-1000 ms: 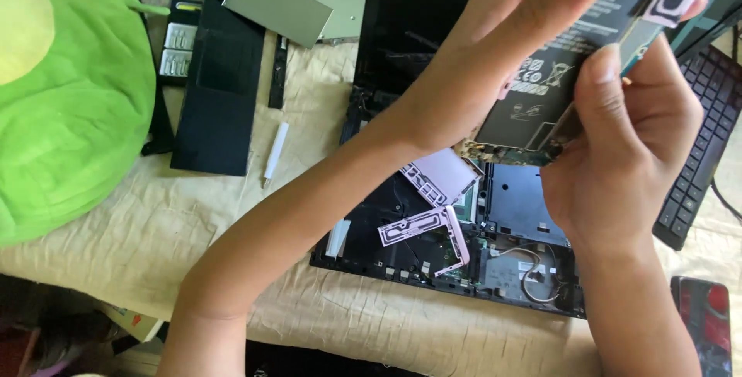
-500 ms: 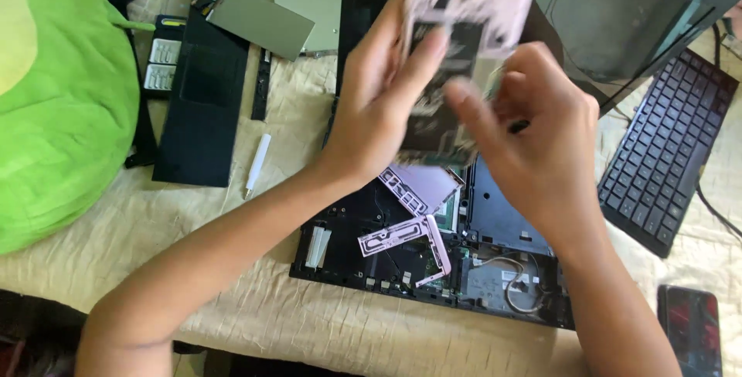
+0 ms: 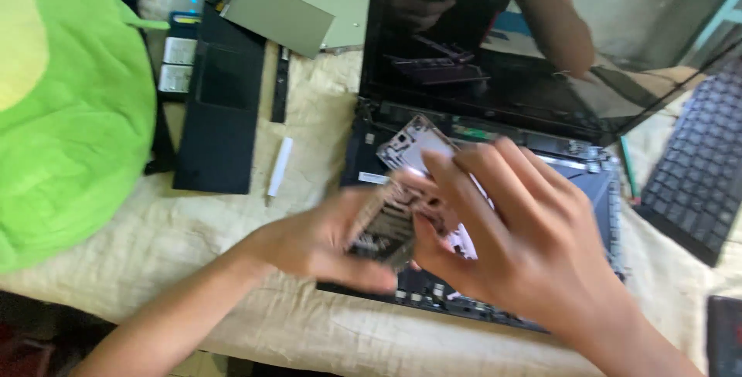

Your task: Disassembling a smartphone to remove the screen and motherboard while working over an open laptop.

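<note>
Pale-labelled flat component (image 3: 406,191) | left hand (image 3: 325,242) grip clamped on it from 9 o'clock | right hand (image 3: 518,245) pinching its 3 o'clock edge, steadying it over opened laptop base (image 3: 603,184)

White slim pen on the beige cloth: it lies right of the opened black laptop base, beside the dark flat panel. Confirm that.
Not quite. In the head view the white slim pen lies left of the opened black laptop base, beside the dark flat panel on the beige cloth.
</note>
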